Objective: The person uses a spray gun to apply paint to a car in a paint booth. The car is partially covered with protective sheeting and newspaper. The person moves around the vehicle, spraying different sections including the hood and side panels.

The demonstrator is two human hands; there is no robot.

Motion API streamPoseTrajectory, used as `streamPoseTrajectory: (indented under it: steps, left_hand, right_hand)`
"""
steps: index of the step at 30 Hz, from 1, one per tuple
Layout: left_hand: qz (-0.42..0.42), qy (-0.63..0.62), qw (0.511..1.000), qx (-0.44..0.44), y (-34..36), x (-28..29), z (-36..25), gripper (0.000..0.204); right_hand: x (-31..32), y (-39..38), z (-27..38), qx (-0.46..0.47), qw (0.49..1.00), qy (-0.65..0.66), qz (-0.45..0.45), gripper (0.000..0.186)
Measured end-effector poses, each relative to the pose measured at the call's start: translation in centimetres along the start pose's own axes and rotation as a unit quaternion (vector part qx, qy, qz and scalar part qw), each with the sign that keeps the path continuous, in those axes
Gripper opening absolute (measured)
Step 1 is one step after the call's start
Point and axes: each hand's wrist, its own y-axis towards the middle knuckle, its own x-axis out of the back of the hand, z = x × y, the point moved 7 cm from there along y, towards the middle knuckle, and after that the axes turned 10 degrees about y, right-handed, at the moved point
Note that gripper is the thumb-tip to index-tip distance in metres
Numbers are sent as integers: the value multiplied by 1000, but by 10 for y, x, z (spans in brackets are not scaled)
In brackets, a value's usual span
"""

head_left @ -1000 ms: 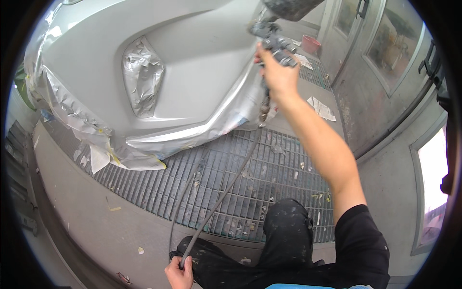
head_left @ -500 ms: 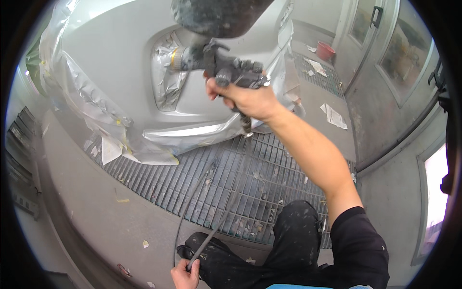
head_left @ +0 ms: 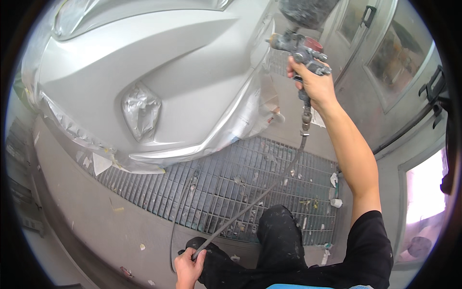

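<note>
A dark, paint-smeared spray gun (head_left: 301,50) is gripped by its handle in my right hand (head_left: 315,86), out at the upper right. Its large dark cup (head_left: 308,12) sits on top, and its nozzle faces left toward the silver car bumper (head_left: 192,91). From the handle's base a grey air hose (head_left: 260,197) runs down to my left hand (head_left: 189,265), whose fingers are closed round it near my knee. Crinkled masking film (head_left: 141,111) covers a recess in the bumper, with more film along its edges.
Under the bumper lies a metal floor grating (head_left: 231,188) littered with scraps. Grey panelled doors with windows (head_left: 399,62) stand along the right side. A red bucket (head_left: 314,44) shows behind the gun. A white cup-like piece (head_left: 336,203) rests at the grating's right edge.
My right hand has carried the spray gun right, away from the bumper's film-covered recess. The hose now stretches more to the right. My left hand still holds it, and the view has shifted.
</note>
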Motion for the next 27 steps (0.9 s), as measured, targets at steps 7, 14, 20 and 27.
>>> streamPoseTrajectory:
  steps: [7, 14, 20, 27]
  left_hand:
    - [47, 13, 998, 45, -35, 54, -50, 32]
    - [61, 56, 989, 125, -116, 115, -21, 30]
    - [91, 89, 986, 105, -175, 164, -3, 29]
    - [87, 17, 987, 131, -157, 169, -47, 26]
  right_hand:
    - [45, 72, 32, 20, 961, -220, -163, 18]
    - [-71, 8, 49, -167, 984, 15, -57, 12]
    - [-190, -52, 125, -262, 956, 36, 129, 19]
    - [-232, 23, 191, -203, 955, -18, 217, 18]
